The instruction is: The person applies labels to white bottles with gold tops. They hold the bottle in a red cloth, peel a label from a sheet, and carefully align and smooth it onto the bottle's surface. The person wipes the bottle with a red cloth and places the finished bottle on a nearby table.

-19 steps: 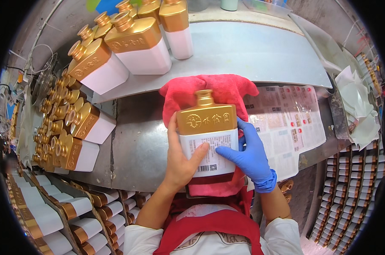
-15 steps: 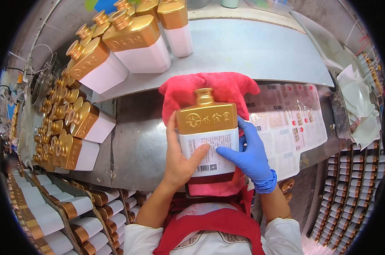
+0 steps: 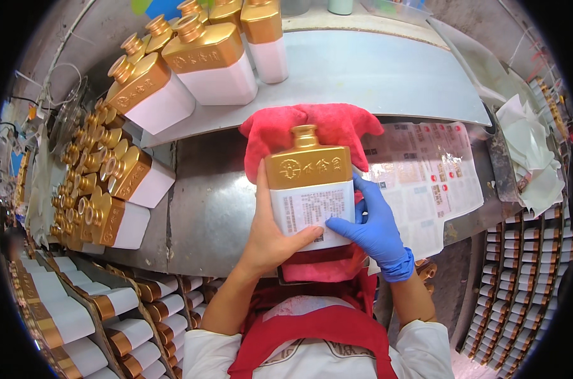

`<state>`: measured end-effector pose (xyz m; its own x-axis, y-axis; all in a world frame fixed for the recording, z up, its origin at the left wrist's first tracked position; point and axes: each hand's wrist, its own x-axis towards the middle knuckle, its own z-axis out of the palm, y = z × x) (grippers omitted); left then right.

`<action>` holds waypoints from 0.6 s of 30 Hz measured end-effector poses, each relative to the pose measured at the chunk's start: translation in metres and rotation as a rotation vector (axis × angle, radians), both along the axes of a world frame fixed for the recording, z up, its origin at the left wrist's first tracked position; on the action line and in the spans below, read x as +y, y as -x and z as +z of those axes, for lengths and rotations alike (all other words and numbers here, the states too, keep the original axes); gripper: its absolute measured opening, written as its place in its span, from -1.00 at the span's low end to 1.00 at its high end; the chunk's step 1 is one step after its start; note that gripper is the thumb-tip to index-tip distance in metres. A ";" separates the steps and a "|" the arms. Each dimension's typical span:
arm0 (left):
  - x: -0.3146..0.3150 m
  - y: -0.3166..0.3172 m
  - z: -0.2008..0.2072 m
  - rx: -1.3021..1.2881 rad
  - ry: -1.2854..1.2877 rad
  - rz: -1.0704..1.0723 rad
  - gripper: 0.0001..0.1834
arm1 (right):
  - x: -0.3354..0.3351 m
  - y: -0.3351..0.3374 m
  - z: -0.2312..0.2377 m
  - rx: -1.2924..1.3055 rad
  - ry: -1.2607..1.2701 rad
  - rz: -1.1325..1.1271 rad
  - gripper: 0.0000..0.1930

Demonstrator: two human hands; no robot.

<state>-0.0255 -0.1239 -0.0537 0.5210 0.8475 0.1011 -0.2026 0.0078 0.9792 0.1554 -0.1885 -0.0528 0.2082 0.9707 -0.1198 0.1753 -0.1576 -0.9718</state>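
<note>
Bottle (image 3: 311, 189) | embossed gold above, printed white below | left hand (image 3: 268, 235), right hand (image 3: 376, 235) (blue-gloved): both gripping it

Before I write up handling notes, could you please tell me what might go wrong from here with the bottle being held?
1. The bare left hand and gloved right hand have their thumbs on the printed white part of the bottle; rubbing there might mark it.
2. One side is gripped bare and the other gloved, so the bottle could slip unevenly.
3. The upright bottles on the grey board stand close together; a knock might topple several.
</note>
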 end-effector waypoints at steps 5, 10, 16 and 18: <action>-0.004 0.000 0.000 0.015 0.034 0.057 0.25 | -0.001 -0.003 -0.003 0.028 0.017 0.009 -0.15; -0.015 -0.004 0.006 0.606 -0.666 0.335 0.03 | 0.015 -0.004 0.004 0.145 -0.025 -0.129 -0.34; -0.002 -0.022 0.042 1.154 -0.960 0.284 -0.26 | 0.008 -0.012 -0.007 0.357 -0.023 -0.147 -0.51; 0.000 -0.038 0.045 1.123 -1.049 0.283 -0.27 | 0.006 -0.012 -0.009 0.395 0.000 -0.156 -0.54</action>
